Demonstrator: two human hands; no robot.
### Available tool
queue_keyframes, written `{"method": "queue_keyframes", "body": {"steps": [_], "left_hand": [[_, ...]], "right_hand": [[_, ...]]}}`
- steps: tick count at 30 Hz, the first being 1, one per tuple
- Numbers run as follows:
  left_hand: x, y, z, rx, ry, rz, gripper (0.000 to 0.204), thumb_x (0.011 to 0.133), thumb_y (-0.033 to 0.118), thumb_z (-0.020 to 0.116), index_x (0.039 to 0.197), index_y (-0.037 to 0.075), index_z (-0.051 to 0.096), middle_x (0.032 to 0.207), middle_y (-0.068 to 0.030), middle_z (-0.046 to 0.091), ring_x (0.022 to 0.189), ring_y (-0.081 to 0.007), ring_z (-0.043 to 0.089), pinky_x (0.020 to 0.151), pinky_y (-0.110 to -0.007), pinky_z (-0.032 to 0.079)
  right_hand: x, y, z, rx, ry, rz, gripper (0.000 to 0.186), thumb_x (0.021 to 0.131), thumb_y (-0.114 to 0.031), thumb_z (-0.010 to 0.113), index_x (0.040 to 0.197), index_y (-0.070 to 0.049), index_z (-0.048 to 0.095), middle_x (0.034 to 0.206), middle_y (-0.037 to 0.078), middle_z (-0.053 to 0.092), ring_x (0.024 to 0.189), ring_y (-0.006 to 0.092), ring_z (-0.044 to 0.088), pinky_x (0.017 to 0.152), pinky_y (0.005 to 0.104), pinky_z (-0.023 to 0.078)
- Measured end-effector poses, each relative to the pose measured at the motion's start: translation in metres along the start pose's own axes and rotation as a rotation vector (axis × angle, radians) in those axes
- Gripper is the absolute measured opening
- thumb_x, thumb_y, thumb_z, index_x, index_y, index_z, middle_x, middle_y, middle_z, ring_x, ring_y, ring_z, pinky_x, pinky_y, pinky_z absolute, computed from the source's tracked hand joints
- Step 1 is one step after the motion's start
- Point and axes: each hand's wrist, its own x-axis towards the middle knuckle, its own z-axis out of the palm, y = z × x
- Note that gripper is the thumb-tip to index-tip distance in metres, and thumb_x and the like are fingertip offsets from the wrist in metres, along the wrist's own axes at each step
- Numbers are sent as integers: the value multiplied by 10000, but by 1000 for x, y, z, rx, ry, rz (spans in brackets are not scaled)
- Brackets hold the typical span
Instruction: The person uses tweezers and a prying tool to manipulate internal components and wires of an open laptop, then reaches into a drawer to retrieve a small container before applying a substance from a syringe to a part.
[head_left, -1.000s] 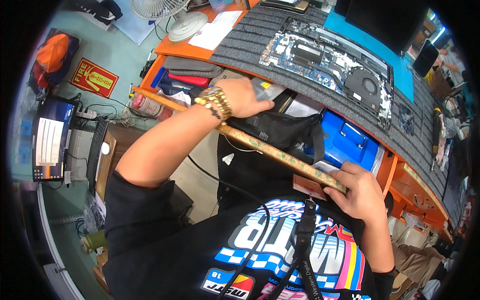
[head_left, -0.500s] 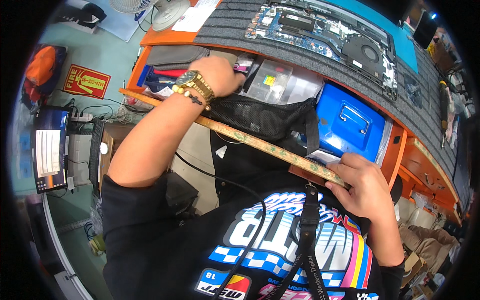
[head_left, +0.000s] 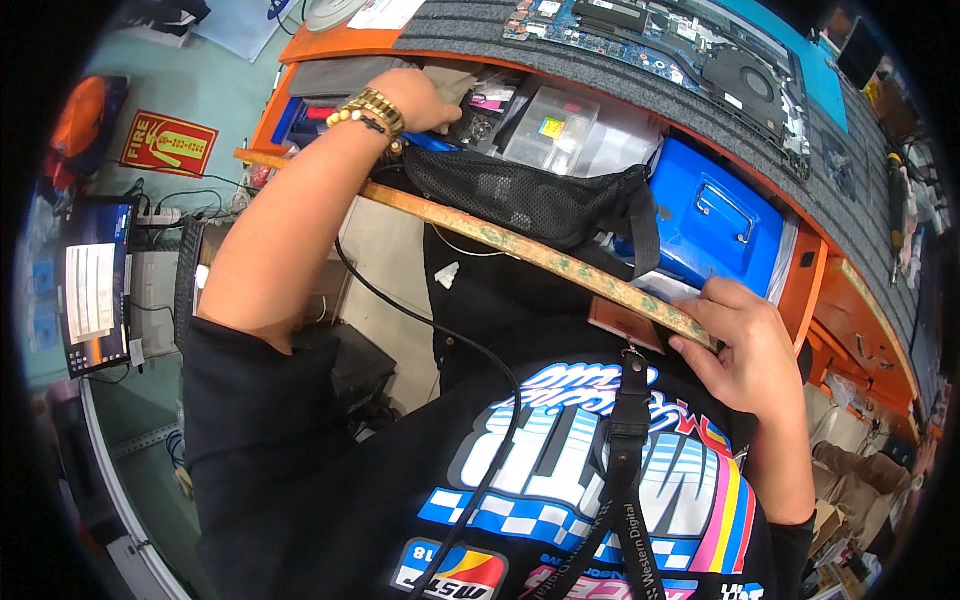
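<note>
My left hand reaches into the open drawer, fingers curled downward beside a beige item; what they hold is hidden. Near it lie grey sleeves, a clear plastic case and a black mesh bag. My right hand grips the worn wooden drawer front at its right part, below a blue metal box with a handle.
An opened laptop lies on the grey desk mat above the drawer. Screwdrivers are at the right, a monitor at the left. A black cable hangs across my body. Someone's trousered legs show at lower right.
My left hand has moved farther up along the drawer's contents, exposing more of the mesh bag and plastic case. My right hand stays on the drawer front. The view has shifted slightly.
</note>
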Motion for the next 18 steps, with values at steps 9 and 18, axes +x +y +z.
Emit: {"method": "queue_keyframes", "body": {"steps": [9, 18], "left_hand": [[-48, -64, -47, -748, -122, -224, 621, 885, 611, 642, 1054, 18, 716, 781, -80, 713, 565, -169, 690, 509, -282, 572], [-76, -85, -56, -551, -174, -159, 528, 925, 521, 629, 1041, 8, 667, 772, -58, 653, 539, -147, 624, 487, -307, 490]], "right_hand": [[-2, 2, 4, -14, 24, -18, 308, 776, -90, 848, 1052, 18, 762, 870, 156, 633, 839, 388, 666, 706, 464, 520], [0, -1, 7, -2, 22, -32, 312, 762, -58, 845, 1049, 30, 759, 841, 158, 603, 799, 382, 641, 686, 464, 498]]}}
